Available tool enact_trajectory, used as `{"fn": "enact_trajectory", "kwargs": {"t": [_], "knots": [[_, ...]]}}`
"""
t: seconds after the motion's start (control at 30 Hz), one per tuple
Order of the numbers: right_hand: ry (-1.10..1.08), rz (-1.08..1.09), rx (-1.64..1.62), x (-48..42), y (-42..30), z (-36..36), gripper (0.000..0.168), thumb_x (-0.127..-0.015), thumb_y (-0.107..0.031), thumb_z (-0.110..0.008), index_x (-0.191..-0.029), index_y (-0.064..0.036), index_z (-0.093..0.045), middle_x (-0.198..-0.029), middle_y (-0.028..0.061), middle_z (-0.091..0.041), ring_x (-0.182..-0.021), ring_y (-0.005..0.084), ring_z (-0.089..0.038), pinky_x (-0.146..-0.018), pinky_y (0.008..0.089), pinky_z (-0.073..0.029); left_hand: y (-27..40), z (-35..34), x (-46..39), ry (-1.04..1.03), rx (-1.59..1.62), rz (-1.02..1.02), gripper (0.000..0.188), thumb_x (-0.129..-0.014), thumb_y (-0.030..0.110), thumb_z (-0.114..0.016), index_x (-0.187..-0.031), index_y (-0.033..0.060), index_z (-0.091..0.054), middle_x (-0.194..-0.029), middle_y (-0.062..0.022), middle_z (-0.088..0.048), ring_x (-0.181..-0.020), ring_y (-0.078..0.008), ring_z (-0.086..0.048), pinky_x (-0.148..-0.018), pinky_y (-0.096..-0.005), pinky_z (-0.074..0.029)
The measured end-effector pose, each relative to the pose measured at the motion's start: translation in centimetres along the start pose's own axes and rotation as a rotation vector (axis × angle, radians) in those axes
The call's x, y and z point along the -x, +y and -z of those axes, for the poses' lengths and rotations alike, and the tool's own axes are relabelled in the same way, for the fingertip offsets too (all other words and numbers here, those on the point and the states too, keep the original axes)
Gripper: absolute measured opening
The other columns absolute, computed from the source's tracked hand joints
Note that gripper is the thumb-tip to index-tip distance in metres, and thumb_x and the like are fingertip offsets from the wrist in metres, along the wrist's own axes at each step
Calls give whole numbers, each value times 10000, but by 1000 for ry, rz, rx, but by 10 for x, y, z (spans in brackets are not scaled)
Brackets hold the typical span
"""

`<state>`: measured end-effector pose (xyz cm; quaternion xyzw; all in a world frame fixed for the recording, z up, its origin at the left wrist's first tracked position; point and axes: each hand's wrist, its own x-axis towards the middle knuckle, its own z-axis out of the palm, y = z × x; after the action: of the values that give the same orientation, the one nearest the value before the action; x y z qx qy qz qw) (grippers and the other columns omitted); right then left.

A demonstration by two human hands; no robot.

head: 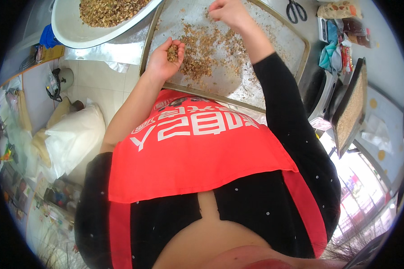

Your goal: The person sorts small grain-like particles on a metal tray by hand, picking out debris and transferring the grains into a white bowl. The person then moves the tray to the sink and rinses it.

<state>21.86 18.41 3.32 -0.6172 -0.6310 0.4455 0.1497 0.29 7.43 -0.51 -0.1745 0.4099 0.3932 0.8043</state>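
Observation:
My left hand [165,59] is cupped around a small heap of mixed chopped nuts or seeds [172,53], at the left side of a large metal baking tray [175,25]. More loose bits [197,57] are scattered across the tray, thickest near its middle. Over the tray's far part is my right hand [229,14], its fingers curled together and pointing left. Whether anything is pinched between those fingertips is hidden. Left of the tray, a white basin [87,38] holds a big pile of similar brown and green bits [111,11].
Black-handled scissors [296,11] lie beyond the tray's right edge. Several packets [336,50] sit farther right, near a tilted dark-rimmed tray with a tan grainy surface [351,109]. A blue cloth [48,36] is by the basin. On the floor at left stands a full white sack [77,134].

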Motion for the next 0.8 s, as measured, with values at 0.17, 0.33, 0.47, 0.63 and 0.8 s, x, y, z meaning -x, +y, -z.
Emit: {"fn": "enact_trajectory", "kwargs": {"t": [0.17,0.33,0.47,0.63,0.8], "knots": [[-167,294,75,52,-54,-49,156,-701,-142,-668,-824,-46,-672,-750,85,-652,-652,127,-603,-607,257,-480,-7,-13,-7,-110,47,10,246,-926,232,-456,-872,3,-527,-870,-130,-579,-747,-197,-569,-646,-254,-519],[139,153,110,30,-3,-39,184,-759,-237,-636,-865,-98,-693,-800,98,-669,-746,239,-636,-711,333,-500,22,13,-14,-229,73,15,219,-915,209,-471,-850,4,-510,-824,-112,-540,-701,-184,-522,-577,-233,-478],[100,122,262,17,48,-69,231,-768,-232,-634,-947,-90,-670,-890,125,-656,-828,271,-622,-763,358,-489,42,28,2,-163,45,-50,213,-920,203,-475,-835,9,-498,-796,-96,-512,-667,-161,-471,-535,-221,-436],[175,239,410,-1,29,-110,254,-756,-207,-633,-972,-74,-631,-949,156,-594,-888,324,-587,-791,402,-473,53,41,15,-98,88,-120,205,-918,202,-486,-826,19,-495,-783,-87,-513,-658,-154,-468,-526,-222,-427],[3,406,533,-5,25,-125,175,-730,-165,-624,-881,-77,-640,-904,146,-606,-852,327,-595,-757,401,-485,51,50,21,-140,69,-145,233,-922,232,-475,-825,21,-501,-786,-92,-534,-660,-155,-488,-555,-227,-437]]}}
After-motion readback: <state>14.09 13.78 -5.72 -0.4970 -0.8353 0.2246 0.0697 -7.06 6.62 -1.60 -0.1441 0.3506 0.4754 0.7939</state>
